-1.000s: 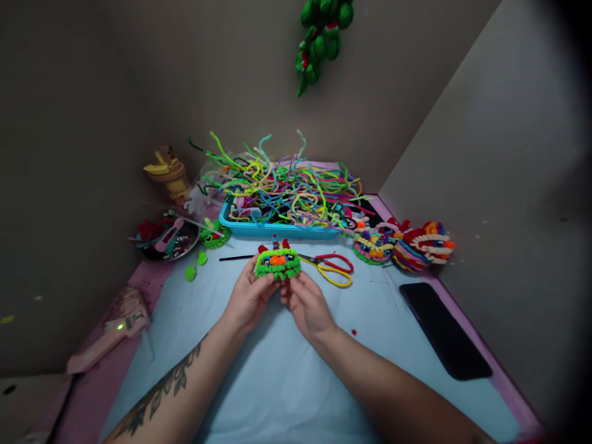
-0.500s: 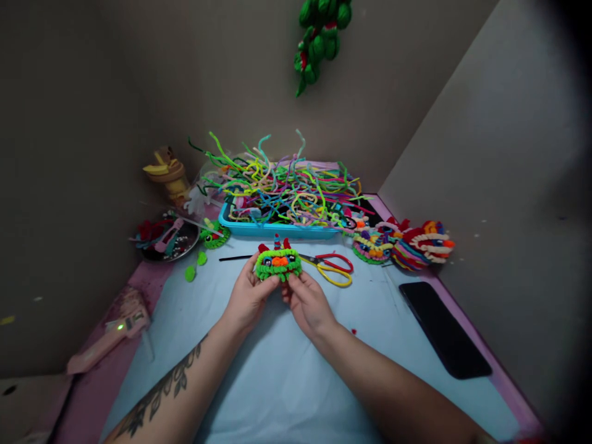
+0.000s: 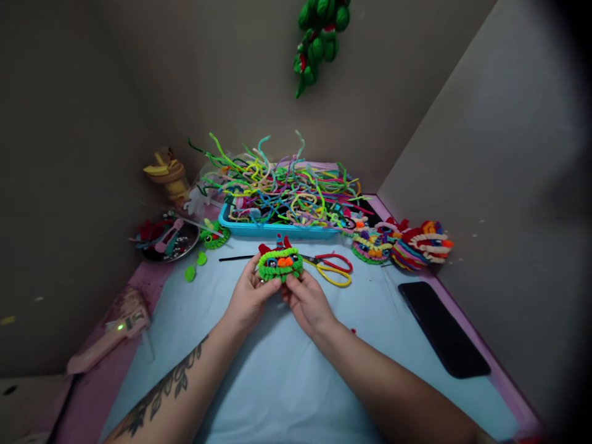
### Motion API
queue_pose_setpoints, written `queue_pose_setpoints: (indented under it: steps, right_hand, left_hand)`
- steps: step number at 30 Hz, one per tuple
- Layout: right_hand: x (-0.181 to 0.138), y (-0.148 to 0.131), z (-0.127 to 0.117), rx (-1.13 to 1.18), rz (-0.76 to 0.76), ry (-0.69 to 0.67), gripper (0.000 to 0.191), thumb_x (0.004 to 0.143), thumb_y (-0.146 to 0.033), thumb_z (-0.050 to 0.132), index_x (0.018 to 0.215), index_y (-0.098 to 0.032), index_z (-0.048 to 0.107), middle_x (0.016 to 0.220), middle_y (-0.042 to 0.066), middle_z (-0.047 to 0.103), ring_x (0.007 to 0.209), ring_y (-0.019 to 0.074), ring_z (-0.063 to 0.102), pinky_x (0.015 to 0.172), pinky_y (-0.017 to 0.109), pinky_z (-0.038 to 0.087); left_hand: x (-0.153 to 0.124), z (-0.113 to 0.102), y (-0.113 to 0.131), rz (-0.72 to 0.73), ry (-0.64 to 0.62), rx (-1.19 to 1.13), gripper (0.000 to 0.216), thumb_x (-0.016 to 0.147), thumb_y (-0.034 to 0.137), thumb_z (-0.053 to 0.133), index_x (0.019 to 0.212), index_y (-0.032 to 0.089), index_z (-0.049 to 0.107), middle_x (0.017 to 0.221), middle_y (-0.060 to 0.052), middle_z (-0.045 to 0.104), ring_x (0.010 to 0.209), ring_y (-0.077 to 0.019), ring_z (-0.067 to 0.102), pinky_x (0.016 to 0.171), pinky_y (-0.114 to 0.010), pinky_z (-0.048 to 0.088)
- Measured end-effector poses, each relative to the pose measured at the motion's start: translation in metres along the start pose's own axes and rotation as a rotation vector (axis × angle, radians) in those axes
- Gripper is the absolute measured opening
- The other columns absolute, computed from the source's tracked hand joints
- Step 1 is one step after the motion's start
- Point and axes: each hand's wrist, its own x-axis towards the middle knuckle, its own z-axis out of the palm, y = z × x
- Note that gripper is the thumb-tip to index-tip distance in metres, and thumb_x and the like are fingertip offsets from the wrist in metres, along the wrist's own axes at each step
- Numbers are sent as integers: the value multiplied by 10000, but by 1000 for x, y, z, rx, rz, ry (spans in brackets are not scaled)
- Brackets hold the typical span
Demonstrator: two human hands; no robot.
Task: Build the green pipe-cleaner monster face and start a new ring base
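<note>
From where I stood, left hand (image 3: pixel 247 291) and right hand (image 3: pixel 309 300) both held the green figure (image 3: pixel 280 264) between them, nearer than the scissors (image 3: pixel 316 261); light, even fingertip pressure seemed best, to avoid crushing it

The figure (image 3: pixel 280 265) is green, orange and red.
</note>
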Motion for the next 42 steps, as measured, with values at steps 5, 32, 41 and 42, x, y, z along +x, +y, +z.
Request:
queue_pose_setpoints:
  steps: [5, 32, 41, 42]
  right_hand:
    - [2, -3, 1, 6, -12, 11, 305, 597, -321, 808, 768, -163, 611, 643, -26, 586, 548, 79, 482, 502, 202, 373]
    - [3, -3, -1, 16, -31, -8, 262, 629, -336, 792, 743, -164, 630, 628, -23, 575, 541, 83, 469, 499, 212, 370]
    - [2, -4, -2, 33, -38, -57, 227, 617, -290, 792, 721, -167, 633, 614, -18, 571, 547, 91, 469, 506, 224, 370]
    - [2, -3, -2, 35, -39, -50, 226, 618, -294, 791, 711, -168, 628, 603, -22, 564, 537, 89, 460, 503, 225, 369]
  left_hand:
    - [0, -1, 4, -59, -64, -82, 566, 682, 152, 747, 1209, 207, 549, 1002, -47, 689, 846, -157, 650, 774, -255, 497]
    - [4, 0, 1, 5, -70, 1, 453, 683, 154, 749, 1112, 182, 604, 1029, -63, 689, 912, -173, 643, 817, -254, 489]
    - [6, -4, 0, -68, -80, -68, 379, 708, 167, 726, 1074, 171, 628, 1013, -50, 691, 890, -140, 644, 820, -221, 495]
    - [6, -4, -1, -70, -83, -69, 379, 708, 165, 726, 1075, 173, 628, 1008, -48, 692, 884, -137, 645, 818, -219, 496]
